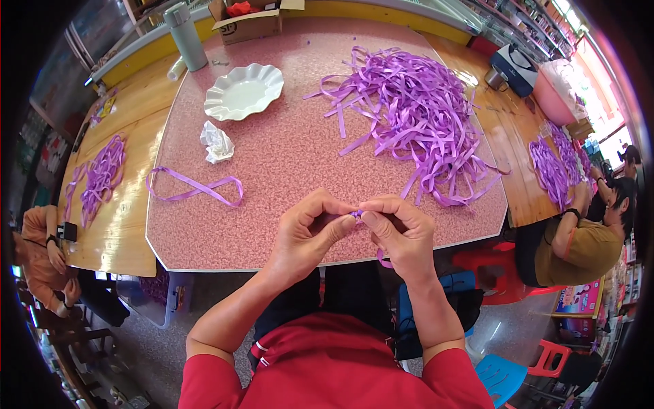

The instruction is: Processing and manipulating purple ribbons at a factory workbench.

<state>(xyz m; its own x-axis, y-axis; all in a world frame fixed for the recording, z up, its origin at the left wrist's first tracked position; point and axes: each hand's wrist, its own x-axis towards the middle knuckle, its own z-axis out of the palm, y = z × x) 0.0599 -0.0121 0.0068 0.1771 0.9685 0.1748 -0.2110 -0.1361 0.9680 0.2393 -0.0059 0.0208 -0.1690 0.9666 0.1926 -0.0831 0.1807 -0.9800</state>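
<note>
Just above the table's near edge, my left hand [310, 228] and my right hand [398, 228] meet, thumbs and forefingers pinched together. Between the fingertips shows a small bit of purple ribbon [356, 213]; whether it is knotted or joined to something cannot be made out. A loop of the same ribbon hangs below my right hand. To the left, one looped purple ribbon [194, 184] lies crossed over itself on the pink speckled table [286, 150]. A large tangled heap of purple ribbons [422, 116] covers the right part of the tabletop.
A white scalloped dish [244, 93] and crumpled white tissue [216, 143] sit at the left, with a grey-green flask [185, 37] and cardboard box [248, 26] behind. More ribbons [104, 177] lie on the left wooden table. People sit at both sides; a red stool [501, 273] stands right.
</note>
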